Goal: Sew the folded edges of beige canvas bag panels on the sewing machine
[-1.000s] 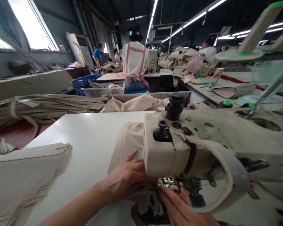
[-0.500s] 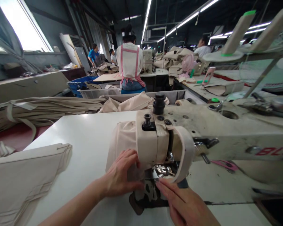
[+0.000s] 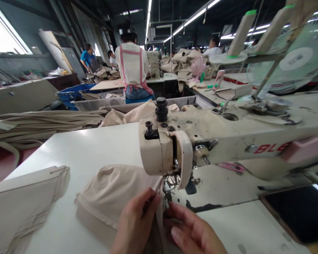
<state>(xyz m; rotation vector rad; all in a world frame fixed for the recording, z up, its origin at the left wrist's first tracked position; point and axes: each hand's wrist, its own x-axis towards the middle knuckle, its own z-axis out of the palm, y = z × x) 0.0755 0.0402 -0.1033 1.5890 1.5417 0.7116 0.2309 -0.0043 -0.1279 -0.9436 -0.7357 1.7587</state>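
Observation:
A beige fabric piece point(image 3: 116, 190) lies bunched on the white table left of the sewing machine point(image 3: 161, 148), one corner reaching the presser foot point(image 3: 172, 180). My left hand point(image 3: 139, 220) pinches its edge just in front of the foot, thumb and forefinger together. My right hand point(image 3: 193, 229) is close beside it on the right, fingers curled at the hanging edge of the same cloth. The contact between the right fingertips and the cloth is partly hidden.
Stacked beige panels point(image 3: 23, 208) lie at the left, with a bundle of strips point(image 3: 42, 123) behind. Pink thread snips point(image 3: 231, 167) rest under the machine arm. A dark-screened phone point(image 3: 296, 211) lies at the right. A co-worker point(image 3: 132, 67) sits ahead, back turned.
The fabric has come out from behind the machine head toward me and left. My left hand has moved nearer and pinches its edge; my right hand has drawn back from the foot. The view has shifted right.

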